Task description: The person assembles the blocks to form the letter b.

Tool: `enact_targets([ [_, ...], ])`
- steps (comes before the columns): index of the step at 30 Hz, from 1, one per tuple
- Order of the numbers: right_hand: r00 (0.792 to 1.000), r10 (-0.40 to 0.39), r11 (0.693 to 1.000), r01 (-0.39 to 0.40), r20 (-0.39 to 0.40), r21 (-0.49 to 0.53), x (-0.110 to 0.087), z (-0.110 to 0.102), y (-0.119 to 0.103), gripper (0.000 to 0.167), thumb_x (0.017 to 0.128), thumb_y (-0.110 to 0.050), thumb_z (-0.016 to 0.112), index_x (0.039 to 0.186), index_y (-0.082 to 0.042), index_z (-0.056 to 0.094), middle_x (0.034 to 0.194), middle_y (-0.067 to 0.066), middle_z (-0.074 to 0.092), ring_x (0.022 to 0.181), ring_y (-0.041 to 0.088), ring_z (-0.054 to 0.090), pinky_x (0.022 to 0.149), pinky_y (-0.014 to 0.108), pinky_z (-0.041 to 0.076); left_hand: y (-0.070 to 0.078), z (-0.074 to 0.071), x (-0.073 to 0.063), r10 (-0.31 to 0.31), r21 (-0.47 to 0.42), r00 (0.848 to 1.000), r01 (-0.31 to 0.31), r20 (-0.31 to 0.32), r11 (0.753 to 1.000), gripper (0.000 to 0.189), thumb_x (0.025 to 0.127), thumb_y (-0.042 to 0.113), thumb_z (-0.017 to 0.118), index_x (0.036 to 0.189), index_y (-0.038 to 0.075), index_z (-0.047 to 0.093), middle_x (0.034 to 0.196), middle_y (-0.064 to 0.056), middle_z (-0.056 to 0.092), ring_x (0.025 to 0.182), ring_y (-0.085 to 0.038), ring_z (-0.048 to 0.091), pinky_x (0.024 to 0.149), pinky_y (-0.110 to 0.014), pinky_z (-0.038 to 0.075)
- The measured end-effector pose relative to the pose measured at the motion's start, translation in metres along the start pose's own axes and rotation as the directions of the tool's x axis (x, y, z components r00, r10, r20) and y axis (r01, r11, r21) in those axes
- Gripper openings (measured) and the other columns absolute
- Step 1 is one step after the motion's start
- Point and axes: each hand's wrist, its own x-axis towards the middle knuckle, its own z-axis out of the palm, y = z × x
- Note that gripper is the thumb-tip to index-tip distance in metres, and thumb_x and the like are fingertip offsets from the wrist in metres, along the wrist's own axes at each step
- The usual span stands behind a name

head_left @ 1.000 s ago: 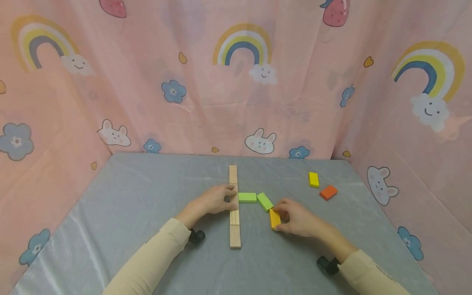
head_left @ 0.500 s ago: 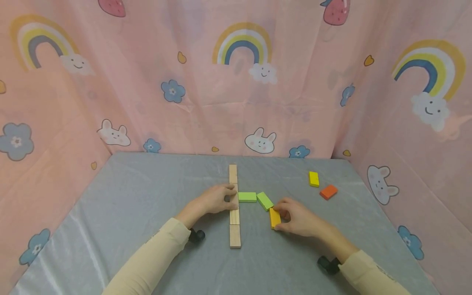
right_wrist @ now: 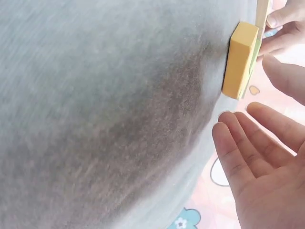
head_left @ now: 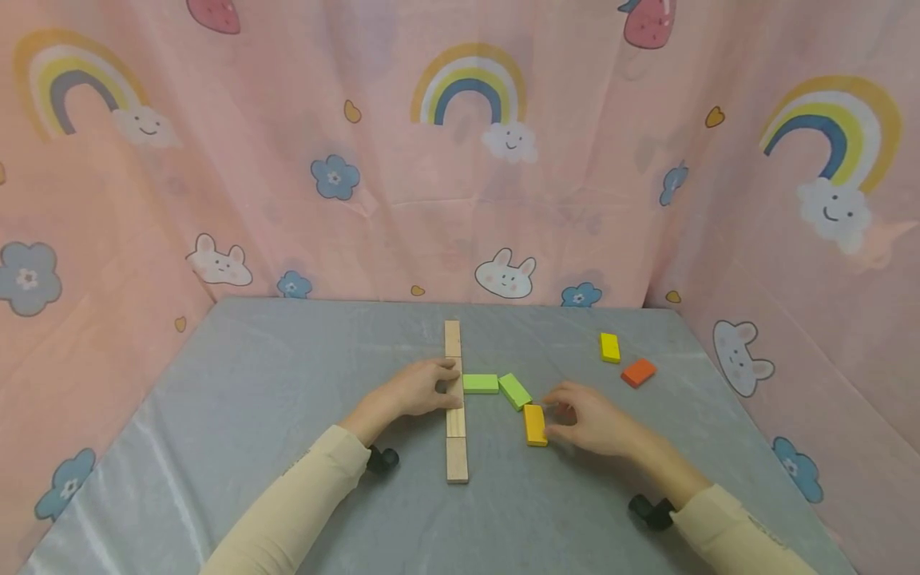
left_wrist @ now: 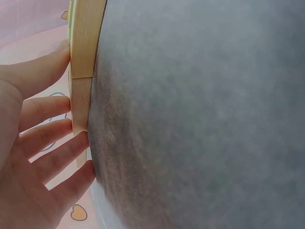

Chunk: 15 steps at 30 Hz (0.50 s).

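Observation:
A straight column of pale wooden blocks (head_left: 456, 459) lies end to end on the grey cloth. My left hand (head_left: 417, 389) rests on its middle, thumb and fingertips spread along the wood; in the left wrist view the fingers (left_wrist: 57, 157) look fairly straight. From the column a light green block (head_left: 480, 384) runs right, followed by a slanted second green block (head_left: 514, 391). An orange-yellow block (head_left: 535, 425) lies beyond that one's near end. Just right of it is my right hand (head_left: 592, 419), holding nothing; the right wrist view shows a gap between its fingertips and the orange-yellow block.
Farther back on the right, a yellow block (head_left: 609, 348) and a red-orange block (head_left: 638, 373) lie apart on the grey cloth (head_left: 287, 351). A pink patterned curtain (head_left: 402, 224) hangs around the back and sides of the table.
My right hand has let go of the orange-yellow block and drawn slightly to the right. The block stays at the end of the green ones. My left hand keeps its place.

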Motion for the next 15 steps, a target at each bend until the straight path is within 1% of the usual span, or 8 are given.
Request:
enact_targets([
  [5, 1.000, -0.002, 1.000, 0.002, 0.003, -0.008, 0.001, -0.002, 0.001, 0.038, 0.088, -0.026, 0.081, 0.119, -0.006, 0.070, 0.111, 0.001, 0.066, 0.098, 0.018, 0.063, 0.086, 0.040, 0.056, -0.001, -0.001, -0.001, 0.004, -0.005, 1.000, -0.004, 0.004, 1.000, 0.063, 0.094, 0.039, 0.074, 0.145, 0.006, 0.057, 0.159, -0.009, 0.042, 0.146, -0.034, 0.037, 0.116, -0.050, 0.034],
  [9, 1.000, 0.006, 1.000, -0.006, 0.004, 0.010, 0.002, -0.007, 0.004, 0.037, 0.091, -0.024, 0.079, 0.119, -0.003, 0.070, 0.111, 0.003, 0.066, 0.101, 0.023, 0.063, 0.088, 0.045, 0.055, -0.001, -0.001, -0.002, 0.010, 0.009, 1.000, -0.010, 0.001, 1.000, 0.063, 0.095, 0.039, 0.073, 0.145, 0.006, 0.056, 0.158, -0.009, 0.042, 0.145, -0.034, 0.039, 0.116, -0.050, 0.036],
  [12, 0.999, 0.046, 0.998, -0.046, -0.001, 0.034, 0.001, -0.013, 0.007, 0.036, 0.093, -0.023, 0.076, 0.122, -0.002, 0.068, 0.114, 0.006, 0.066, 0.105, 0.027, 0.063, 0.091, 0.049, 0.054, -0.001, -0.001, -0.003, 0.015, 0.025, 1.000, -0.015, 0.004, 1.000, 0.064, 0.096, 0.041, 0.072, 0.147, 0.007, 0.055, 0.159, -0.008, 0.041, 0.146, -0.033, 0.039, 0.116, -0.049, 0.036],
  [15, 0.995, 0.093, 0.995, -0.092, -0.023, 0.043, -0.001, -0.019, 0.010, 0.035, 0.095, -0.021, 0.074, 0.123, -0.001, 0.068, 0.118, 0.009, 0.067, 0.108, 0.030, 0.063, 0.093, 0.052, 0.054, -0.001, -0.001, -0.003, 0.021, 0.035, 1.000, -0.022, 0.007, 0.999, 0.064, 0.097, 0.042, 0.070, 0.148, 0.007, 0.054, 0.160, -0.008, 0.040, 0.146, -0.032, 0.038, 0.116, -0.049, 0.035],
])
